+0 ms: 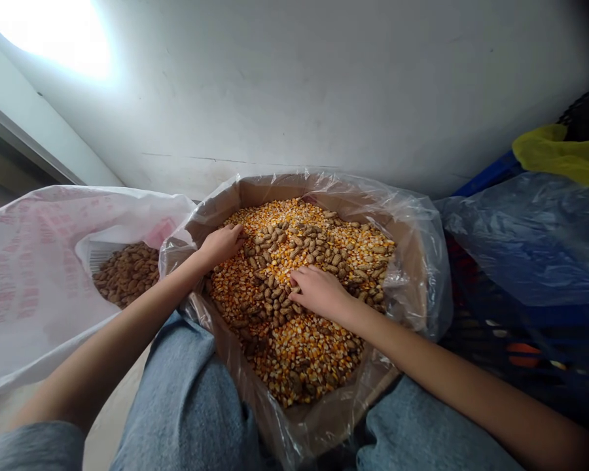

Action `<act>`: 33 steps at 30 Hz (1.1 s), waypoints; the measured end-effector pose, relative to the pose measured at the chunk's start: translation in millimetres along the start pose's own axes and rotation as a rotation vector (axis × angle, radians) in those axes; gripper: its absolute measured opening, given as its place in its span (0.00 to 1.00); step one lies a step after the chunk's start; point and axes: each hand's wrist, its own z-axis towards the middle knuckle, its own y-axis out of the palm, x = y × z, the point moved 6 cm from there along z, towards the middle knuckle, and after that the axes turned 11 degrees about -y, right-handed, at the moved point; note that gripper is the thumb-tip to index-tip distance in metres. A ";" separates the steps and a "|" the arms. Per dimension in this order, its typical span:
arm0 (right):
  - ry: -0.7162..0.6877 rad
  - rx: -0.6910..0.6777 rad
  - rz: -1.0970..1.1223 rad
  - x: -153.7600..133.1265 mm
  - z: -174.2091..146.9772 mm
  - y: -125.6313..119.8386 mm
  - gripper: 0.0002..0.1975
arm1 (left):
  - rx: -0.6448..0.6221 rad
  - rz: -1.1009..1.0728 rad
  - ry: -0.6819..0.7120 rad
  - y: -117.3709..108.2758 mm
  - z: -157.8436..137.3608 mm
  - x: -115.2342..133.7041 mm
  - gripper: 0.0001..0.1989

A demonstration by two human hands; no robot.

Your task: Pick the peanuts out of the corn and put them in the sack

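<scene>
A cardboard box (417, 261) lined with a clear plastic bag (434, 242) stands between my knees. Loose corn kernels (314, 353) fill it, with unshelled peanuts (275, 297) scattered and heaped over them. My left hand (222, 244) is at the box's left side, its fingers curled down against the corn; whatever they hold is hidden. Near the middle of the heap, my right hand (319, 292) has its thumb and fingers closed around a peanut, partly covered by the fingers. More peanuts lie right beside its fingertips.
On the left, a white sack (34, 275) with pink print lies open, showing more peanuts (127, 273) inside. A pale wall (294, 85) rises behind the box. To the right are a dark blue crate (535, 353), clear plastic sheeting (515, 235) and a yellow cloth or bag (564, 154).
</scene>
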 end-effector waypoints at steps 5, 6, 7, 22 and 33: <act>-0.057 -0.024 0.008 3.7 0.4 4.6 0.05 | 0.063 -0.246 -0.044 5.0 3.6 -11.2 0.14; -0.063 -0.013 0.020 4.5 0.7 4.6 0.05 | 0.076 -0.337 -0.057 4.9 4.0 -13.6 0.14; -0.060 0.006 0.048 5.8 1.1 3.7 0.05 | 0.087 -0.445 -0.077 4.2 4.4 -16.0 0.13; 0.164 0.525 1.323 63.2 13.1 -35.3 0.12 | -0.274 -1.705 0.005 -38.8 21.2 28.1 0.14; 0.121 0.415 0.092 55.1 26.7 -36.1 0.10 | -0.032 -0.390 0.263 -9.2 16.7 44.8 0.14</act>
